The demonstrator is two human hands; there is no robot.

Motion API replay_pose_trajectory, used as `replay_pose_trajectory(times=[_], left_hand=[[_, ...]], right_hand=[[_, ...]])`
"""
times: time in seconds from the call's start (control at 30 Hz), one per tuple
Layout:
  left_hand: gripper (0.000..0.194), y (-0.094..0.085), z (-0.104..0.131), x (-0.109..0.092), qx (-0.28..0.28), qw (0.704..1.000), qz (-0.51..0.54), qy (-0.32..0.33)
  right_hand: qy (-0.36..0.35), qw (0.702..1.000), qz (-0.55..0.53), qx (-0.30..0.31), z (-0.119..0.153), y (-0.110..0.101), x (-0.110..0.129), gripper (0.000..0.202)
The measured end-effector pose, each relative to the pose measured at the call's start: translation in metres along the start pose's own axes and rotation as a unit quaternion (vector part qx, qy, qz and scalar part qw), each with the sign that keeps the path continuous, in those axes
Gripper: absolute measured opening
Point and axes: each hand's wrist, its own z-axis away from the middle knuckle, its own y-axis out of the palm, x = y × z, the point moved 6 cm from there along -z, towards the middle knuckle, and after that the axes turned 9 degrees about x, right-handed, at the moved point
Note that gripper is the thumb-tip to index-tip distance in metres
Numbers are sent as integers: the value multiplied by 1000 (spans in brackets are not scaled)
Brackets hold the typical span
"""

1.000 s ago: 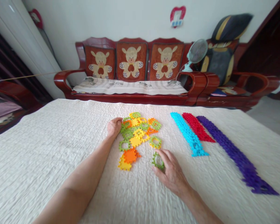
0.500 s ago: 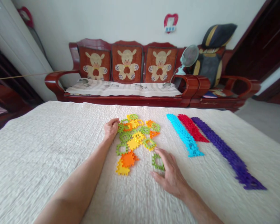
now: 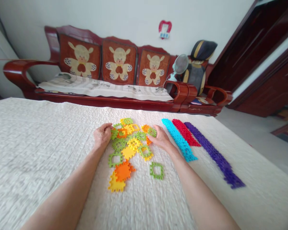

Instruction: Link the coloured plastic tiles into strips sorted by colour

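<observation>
My left hand [image 3: 102, 134] is curled at the left edge of a loose pile of green, yellow and orange toothed plastic pieces; whatever its fingers may hold is hidden. At the pile's right side, my right hand [image 3: 159, 138] has thumb and fingers around a green piece [image 3: 152, 132], which rests beside an orange one [image 3: 145, 128]. A green square frame [image 3: 156, 171] lies apart, nearer to me. Toward the front left, an orange square [image 3: 122, 171] overlaps a yellow one [image 3: 116, 184]. Yellow squares [image 3: 129, 153] show in the middle.
Right of my right hand, light blue [image 3: 179, 139], red [image 3: 186, 132] and purple [image 3: 213, 153] strips of pieces lie on the white quilted cover [image 3: 50, 143]. Beyond the cover are a wooden sofa [image 3: 98, 101] and a small fan [image 3: 180, 65].
My right hand has moved forward from beside the separate green frame to the green piece at the pile's right side. The view has turned to the right. My left hand stays at the pile.
</observation>
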Motion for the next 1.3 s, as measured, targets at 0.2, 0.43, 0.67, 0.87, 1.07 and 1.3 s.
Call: replay_pose_trajectory(times=[0.2, 0.43, 0.67, 0.87, 1.07, 1.3], left_hand=[[36, 0, -1, 2, -4, 1000, -10, 3], [38, -4, 0, -1, -10, 1000, -5, -7], [39, -4, -4, 7, -7, 1000, -6, -4], [39, -3, -4, 5, -2, 1000, 21, -2], [38, -4, -2, 3, -15, 998, 64, -20], [38, -6, 2, -5, -25, 995, 94, -30]], right_hand=[[-79, 997, 1, -23, 7, 4, 3, 40], [-89, 996, -18, -18, 1, 12, 1, 49], [-91, 995, 11, -30, 0, 14, 4, 44], [-106, 993, -5, -58, 1, 15, 5, 43], [-101, 993, -34, -50, -1, 13, -1, 36], [-111, 990, -63, -67, -1, 7, -2, 42]])
